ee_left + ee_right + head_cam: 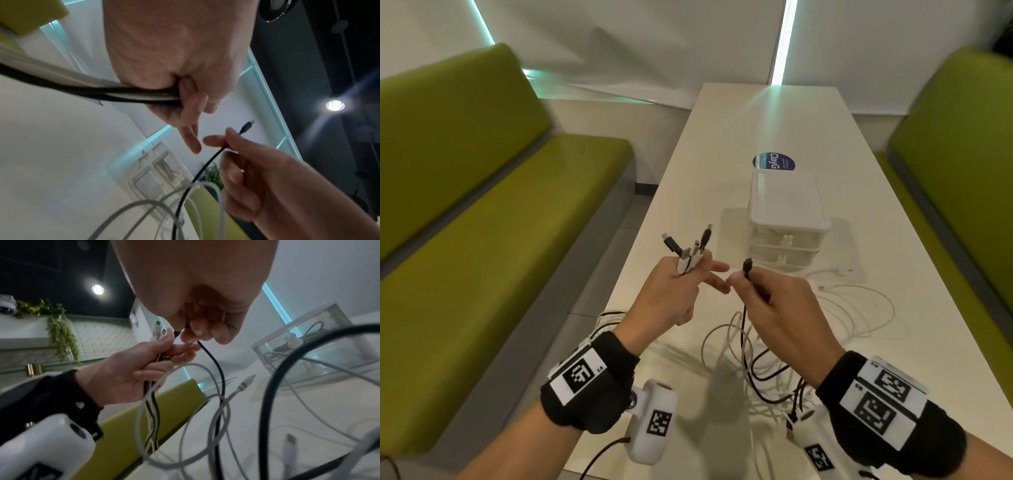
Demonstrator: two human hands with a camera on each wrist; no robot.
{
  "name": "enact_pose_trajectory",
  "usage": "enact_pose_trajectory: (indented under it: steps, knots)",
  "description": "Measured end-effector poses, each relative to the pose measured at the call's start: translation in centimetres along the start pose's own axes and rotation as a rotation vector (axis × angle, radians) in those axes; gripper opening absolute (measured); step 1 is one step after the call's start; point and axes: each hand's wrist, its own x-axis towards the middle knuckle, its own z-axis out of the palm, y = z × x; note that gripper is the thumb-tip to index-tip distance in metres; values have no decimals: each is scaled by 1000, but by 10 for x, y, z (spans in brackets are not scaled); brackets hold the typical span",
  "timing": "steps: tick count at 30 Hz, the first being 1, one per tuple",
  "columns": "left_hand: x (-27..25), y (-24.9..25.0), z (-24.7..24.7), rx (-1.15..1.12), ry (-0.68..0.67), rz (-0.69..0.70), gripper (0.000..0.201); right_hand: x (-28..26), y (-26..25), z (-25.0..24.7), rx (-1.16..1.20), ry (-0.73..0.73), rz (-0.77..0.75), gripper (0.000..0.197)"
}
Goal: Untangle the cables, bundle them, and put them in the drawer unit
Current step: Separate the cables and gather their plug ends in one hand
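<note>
Left hand grips a bunch of plugs, two fingers sticking out. Right hand pinches a black cable near its tip. The rest's tangled on the bench by the drawer unit.

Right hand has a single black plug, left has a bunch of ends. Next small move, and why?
Probably pass the black plug in the right hand across into the left hand, beside the cable ends it already holds. The left forefingers are extended toward the plug, almost touching the right fingertips, and most cable slack lies loose on the table, so gathering ends looks unfinished.
</note>
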Motion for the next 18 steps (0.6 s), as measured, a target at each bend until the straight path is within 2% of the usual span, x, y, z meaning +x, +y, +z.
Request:
enact_pose_trajectory:
  steps: [4,6,8,11,15,17,18]
  knots:
    - [-5,3,9,62,4,62,47,6,-5,2,101,23,-25,34]
    - [-7,0,12,53,13,87,39,8,-5,3,88,39,-17,31]
    - [-8,0,15,88,18,107,39,8,-4,2,113,86,-3,30]
    - [-4,-3,16,241,57,111,49,7,-5,-2,271,152,2,19]
    - [-5,-5,18,292,62,115,48,9,-5,-6,433,116,57,10]
    - [-9,-4,18,228,72,147,36,9,-3,-5,484,96,103,42]
    - [-9,-4,18,191,87,171,28,9,-2,-4,487,90,113,48]
